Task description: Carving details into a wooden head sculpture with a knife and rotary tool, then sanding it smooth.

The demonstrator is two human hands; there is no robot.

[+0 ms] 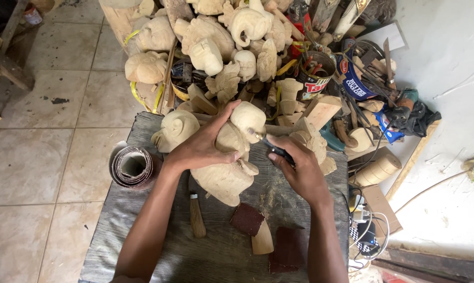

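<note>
Both hands meet at the wooden carving (pixel 227 173): left fingers (pixel 224 118) grip it.

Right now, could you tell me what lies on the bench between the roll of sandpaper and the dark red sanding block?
In the head view, a wooden-handled knife lies between the roll of sandpaper and the dark red sanding block, partly under the left forearm.

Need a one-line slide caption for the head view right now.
Left hand steadies a pale wooden carving on a grey workbench while the right hand applies a small rotary tool.
</note>
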